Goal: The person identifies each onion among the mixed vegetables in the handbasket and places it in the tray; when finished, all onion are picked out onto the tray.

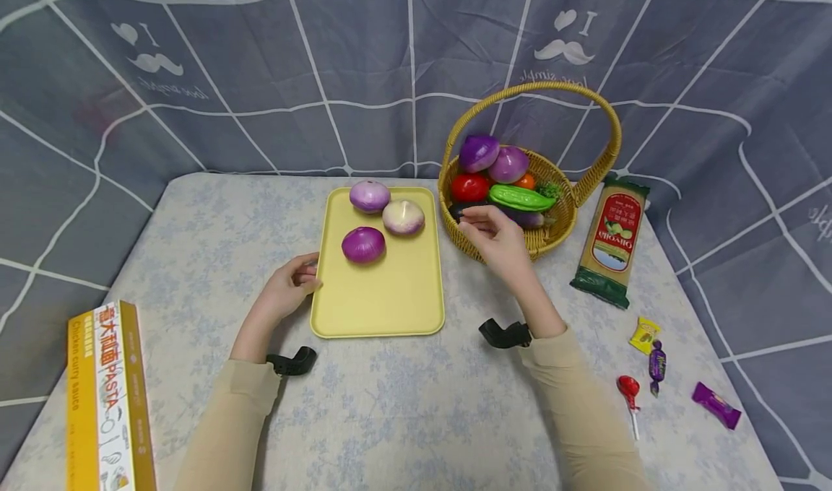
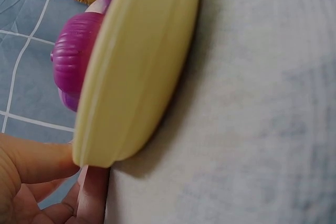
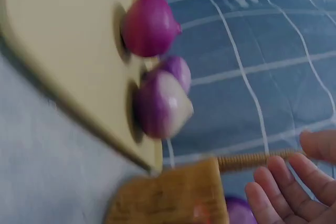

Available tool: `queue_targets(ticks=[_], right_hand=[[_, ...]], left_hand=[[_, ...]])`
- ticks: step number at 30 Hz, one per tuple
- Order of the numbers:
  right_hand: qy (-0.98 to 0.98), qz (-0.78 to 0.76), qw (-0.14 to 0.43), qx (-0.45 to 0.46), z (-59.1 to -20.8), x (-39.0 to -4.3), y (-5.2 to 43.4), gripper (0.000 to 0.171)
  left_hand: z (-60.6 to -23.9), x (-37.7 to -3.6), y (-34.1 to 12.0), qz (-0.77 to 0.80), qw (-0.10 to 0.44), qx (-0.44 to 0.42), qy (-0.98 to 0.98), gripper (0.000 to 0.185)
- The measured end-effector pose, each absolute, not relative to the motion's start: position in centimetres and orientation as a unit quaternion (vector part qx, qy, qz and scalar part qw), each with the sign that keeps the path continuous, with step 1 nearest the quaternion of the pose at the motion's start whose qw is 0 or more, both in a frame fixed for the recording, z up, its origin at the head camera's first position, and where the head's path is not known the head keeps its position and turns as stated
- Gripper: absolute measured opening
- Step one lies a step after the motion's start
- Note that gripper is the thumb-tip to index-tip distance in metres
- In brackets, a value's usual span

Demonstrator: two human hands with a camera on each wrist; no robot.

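A yellow tray [image 1: 383,300] lies on the table. On it rest a purple onion [image 1: 364,245], a lighter purple onion [image 1: 370,196] and a white-and-purple turnip-like vegetable [image 1: 404,217]. My left hand [image 1: 291,287] grips the tray's left edge; in the left wrist view the thumb [image 2: 42,158] is against the rim and fingers reach under it. Above the front of a wicker basket [image 1: 564,216] is my right hand [image 1: 497,242], fingers loosely bent and holding nothing. Inside the basket are purple onions [image 1: 479,153], a red tomato [image 1: 471,188], a green ridged vegetable [image 1: 522,198] and a partly hidden eggplant [image 1: 525,219].
Right of the basket lies an Olivoilà pasta packet [image 1: 611,242]. Nearer the right edge are a yellow candy [image 1: 644,334], purple candies [image 1: 716,405] and a red lollipop [image 1: 628,386]. A pasta box [image 1: 107,397] stands at front left. The basket's tall handle [image 1: 533,88] arches upward.
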State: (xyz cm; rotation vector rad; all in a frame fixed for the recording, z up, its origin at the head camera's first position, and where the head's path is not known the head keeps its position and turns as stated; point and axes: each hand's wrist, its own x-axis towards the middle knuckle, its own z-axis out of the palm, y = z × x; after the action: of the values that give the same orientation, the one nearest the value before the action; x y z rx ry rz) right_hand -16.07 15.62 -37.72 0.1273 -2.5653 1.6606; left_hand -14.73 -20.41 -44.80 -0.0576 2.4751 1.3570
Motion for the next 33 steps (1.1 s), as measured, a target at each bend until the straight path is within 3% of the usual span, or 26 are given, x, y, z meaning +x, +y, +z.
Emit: queue_targets(ticks=[10,17,26,33], right_hand=[[-0.855,0.514,0.062,-0.020,-37.3,-17.1,21.4,0.043],[-0.859,0.508,0.047,-0.028,-37.7,-17.4,23.3,0.046],[-0.899,0.430,-0.079,0.013,-37.8,-18.7,24.3,0.063],[-0.915,0.382,-0.127,0.034,-38.3,-19.7,24.3,0.068]], left_hand=[[-44.9,-14.8,-20.4,0.465,0.156,-0.022,0.871,0.058],[-44.9,-14.8,-20.4,0.468,0.155,-0.022,0.870,0.058],[-44.8,-14.7,-20.4,0.467,0.156,-0.020,0.870,0.058],[-44.8,-14.6,-20.3,0.473,0.158,-0.022,0.867,0.057]])
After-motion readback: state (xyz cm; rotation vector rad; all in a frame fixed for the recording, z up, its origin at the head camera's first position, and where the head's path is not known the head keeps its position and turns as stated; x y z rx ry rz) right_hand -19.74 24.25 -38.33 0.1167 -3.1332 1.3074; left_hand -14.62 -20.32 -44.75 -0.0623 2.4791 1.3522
